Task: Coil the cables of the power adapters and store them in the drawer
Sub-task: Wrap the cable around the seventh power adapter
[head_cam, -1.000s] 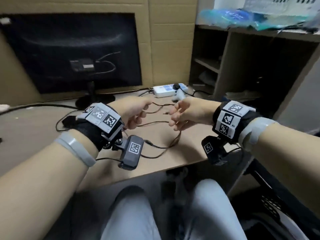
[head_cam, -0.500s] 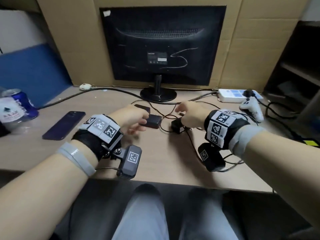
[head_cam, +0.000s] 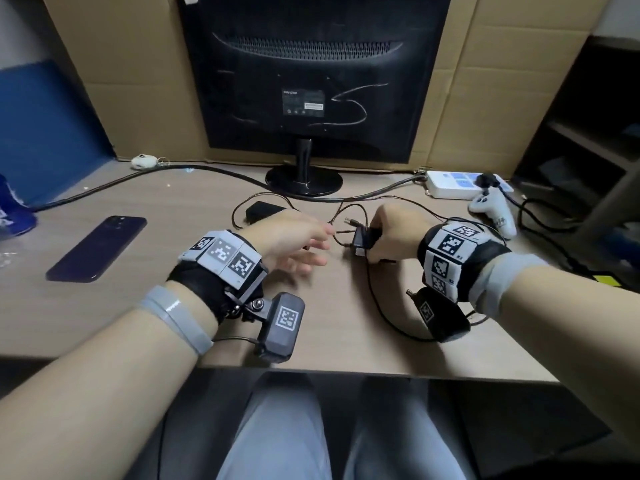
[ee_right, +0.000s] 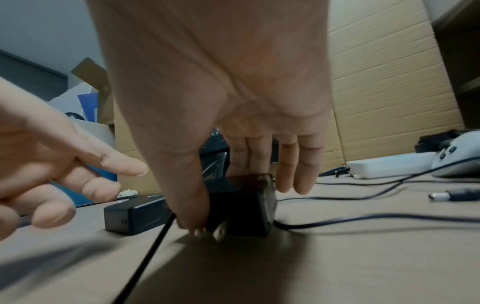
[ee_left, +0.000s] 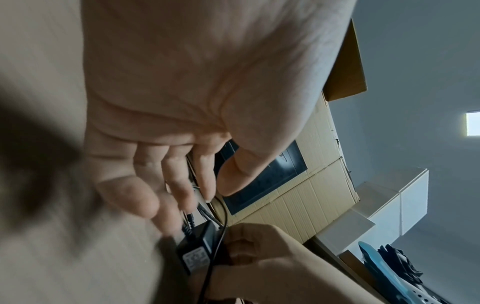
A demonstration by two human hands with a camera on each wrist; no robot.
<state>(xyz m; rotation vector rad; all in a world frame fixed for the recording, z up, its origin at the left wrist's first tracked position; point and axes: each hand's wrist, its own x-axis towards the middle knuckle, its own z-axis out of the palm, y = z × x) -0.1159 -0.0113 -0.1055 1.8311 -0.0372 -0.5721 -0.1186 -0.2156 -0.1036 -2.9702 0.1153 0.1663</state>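
The right hand (head_cam: 391, 233) pinches a black adapter (head_cam: 363, 239) near the table's (head_cam: 173, 306) middle, the left hand (head_cam: 294, 244) is spread, so I judge coiling its cable (head_cam: 375, 306) comes next.

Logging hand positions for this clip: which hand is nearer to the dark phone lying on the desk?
Left. The left hand hovers open over the middle of the desk, to the right of the phone. The right hand is farther right, gripping a black adapter.

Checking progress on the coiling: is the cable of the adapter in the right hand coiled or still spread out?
Spread out. The thin black cable trails loose across the desk from the black adapter block gripped by the right hand.
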